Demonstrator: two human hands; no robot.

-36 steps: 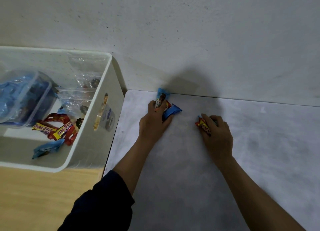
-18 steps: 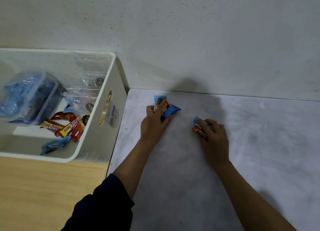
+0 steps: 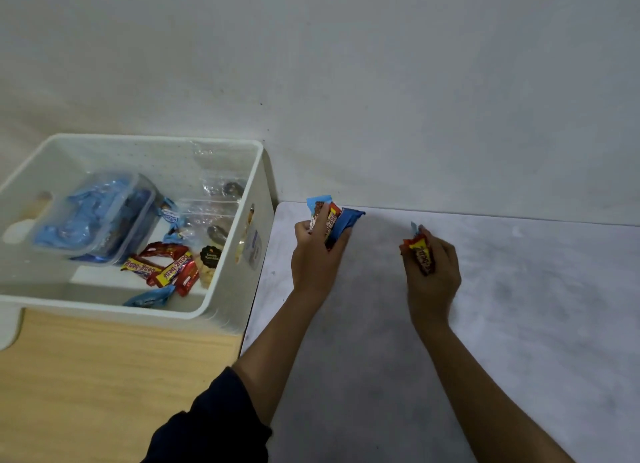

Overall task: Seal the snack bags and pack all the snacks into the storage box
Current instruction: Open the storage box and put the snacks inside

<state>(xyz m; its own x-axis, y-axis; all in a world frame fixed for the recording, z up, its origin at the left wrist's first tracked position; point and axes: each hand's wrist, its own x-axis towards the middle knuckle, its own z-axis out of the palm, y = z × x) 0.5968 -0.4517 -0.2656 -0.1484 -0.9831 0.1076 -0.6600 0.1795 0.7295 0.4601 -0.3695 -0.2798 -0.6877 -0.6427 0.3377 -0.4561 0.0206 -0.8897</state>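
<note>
Grey tabletop (image 3: 381, 376), L hand (image 3: 317, 261) gripping snack bars (image 3: 337, 220) (several), R hand (image 3: 434, 272) clutching red bar (image 3: 421, 254), storage box (image 3: 256, 192) beside.

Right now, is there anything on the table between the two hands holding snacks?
No. In the head view, only bare grey tabletop lies between the left hand and the right hand; each grips its own wrapped snack bars.
</note>
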